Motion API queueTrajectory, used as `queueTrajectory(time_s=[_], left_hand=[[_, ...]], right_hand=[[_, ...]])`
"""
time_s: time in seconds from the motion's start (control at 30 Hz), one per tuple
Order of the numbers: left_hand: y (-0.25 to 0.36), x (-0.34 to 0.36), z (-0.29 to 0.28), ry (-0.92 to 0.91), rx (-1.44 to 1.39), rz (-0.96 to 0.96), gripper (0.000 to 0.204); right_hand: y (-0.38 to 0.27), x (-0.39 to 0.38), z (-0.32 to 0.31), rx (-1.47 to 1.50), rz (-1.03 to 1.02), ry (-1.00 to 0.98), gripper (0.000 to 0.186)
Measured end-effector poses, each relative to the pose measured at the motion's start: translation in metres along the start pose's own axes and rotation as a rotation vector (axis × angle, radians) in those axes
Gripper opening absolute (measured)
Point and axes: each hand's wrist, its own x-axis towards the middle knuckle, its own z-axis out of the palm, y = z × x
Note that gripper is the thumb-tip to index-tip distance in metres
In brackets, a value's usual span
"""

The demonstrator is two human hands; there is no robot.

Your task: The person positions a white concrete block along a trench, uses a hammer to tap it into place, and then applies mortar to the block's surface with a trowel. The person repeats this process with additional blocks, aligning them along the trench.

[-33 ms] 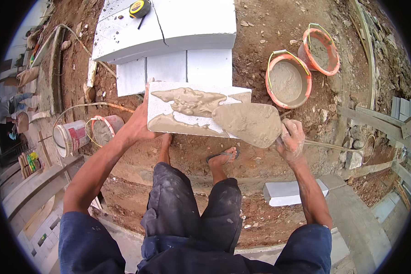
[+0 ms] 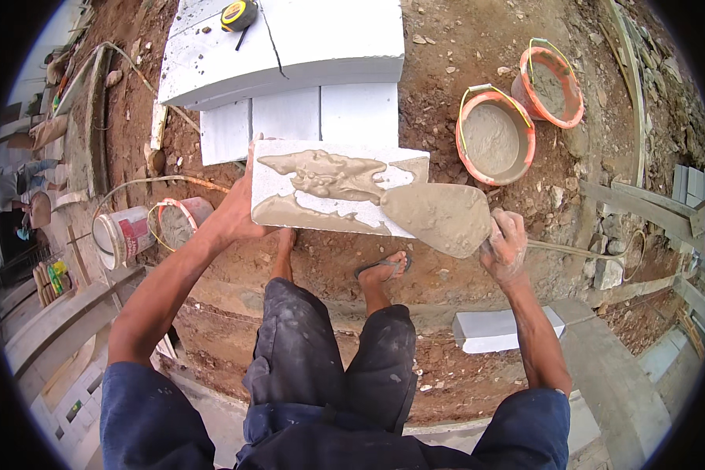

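My left hand (image 2: pixel 245 205) grips a white block (image 2: pixel 270 180) by its left end, holding it up in front of me. Wet grey mortar (image 2: pixel 329 176) lies in uneven ridges along the block's upper face, with bare white patches between. In my right hand (image 2: pixel 504 247), fingers wrapped round the handle, is a trowel (image 2: pixel 439 219) coated with mortar. Its blade overlaps the block's right end. The handle is mostly hidden by my fingers, and the left fingertips are partly hidden behind the block.
A stack of white blocks (image 2: pixel 321 51) stands ahead, bearing a tape measure (image 2: pixel 239 16). Two orange buckets of mortar (image 2: pixel 493 141) (image 2: pixel 552 86) are at the right. Left are a white bucket (image 2: pixel 121 237) and another orange-rimmed bucket (image 2: pixel 182 222). A loose block (image 2: pixel 493 330) lies near my right forearm.
The trowel and my right hand have shifted slightly to the right, uncovering a little more of the block's right end. My left hand and the block have barely moved.
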Motion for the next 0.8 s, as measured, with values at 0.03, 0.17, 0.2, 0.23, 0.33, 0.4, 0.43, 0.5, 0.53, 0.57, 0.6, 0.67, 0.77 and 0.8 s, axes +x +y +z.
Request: queueTrajectory(time_s=[0.03, 0.17, 0.2, 0.23, 0.33, 0.4, 0.43, 0.5, 0.53, 0.57, 0.6, 0.67, 0.77, 0.8], left_hand=[[-0.003, 0.007, -0.007, 0.022, 0.069, 0.049, 0.088], [-0.01, 0.001, -0.002, 0.064, 0.106, 0.072, 0.09], [-0.01, 0.001, -0.003, 0.068, 0.073, 0.049, 0.091], [-0.004, 0.002, -0.008, 0.077, 0.032, 0.075, 0.091], [0.01, 0.0, -0.01, 0.113, -0.022, 0.107, 0.094], [0.007, 0.0, -0.004, 0.147, 0.032, 0.099, 0.095], [0.007, 0.002, -0.004, 0.121, 0.11, 0.107, 0.095], [0.01, 0.006, -0.006, 0.06, 0.262, 0.123, 0.096], [0.01, 0.004, -0.004, 0.034, 0.281, 0.09, 0.094], [0.014, 0.0, -0.001, 0.034, 0.066, 0.014, 0.099], [0.018, -0.003, 0.0, 0.032, -0.146, -0.054, 0.106], [0.014, -0.008, 0.004, 0.043, -0.132, -0.035, 0.12], [0.018, -0.002, 0.011, 0.022, -0.038, 0.005, 0.125], [0.023, -0.003, 0.011, -0.007, 0.029, -0.013, 0.122]], right_hand=[[0.01, -0.009, -0.002, -0.018, 0.032, 0.003, 0.056], [0.02, -0.055, -0.027, 0.015, 0.209, -0.048, 0.05], [0.025, -0.061, -0.026, 0.043, 0.267, -0.058, 0.048], [0.036, -0.065, -0.018, 0.031, 0.427, -0.07, 0.045], [0.078, -0.065, 0.016, -0.048, 0.835, -0.172, 0.036], [0.114, -0.039, 0.037, -0.142, 1.017, -0.343, 0.034], [0.133, -0.027, 0.047, -0.17, 1.111, -0.453, 0.036], [0.173, -0.023, 0.075, -0.246, 1.069, -0.473, 0.038], [0.193, -0.023, 0.09, -0.277, 1.054, -0.502, 0.039], [0.208, -0.021, 0.106, -0.309, 1.042, -0.536, 0.039], [0.216, -0.016, 0.122, -0.333, 1.099, -0.519, 0.039], [0.227, -0.021, 0.146, -0.389, 1.125, -0.547, 0.037], [0.252, -0.042, 0.154, -0.251, 1.207, -0.491, 0.032], [0.249, -0.045, 0.15, -0.048, 1.324, -0.396, 0.031]])
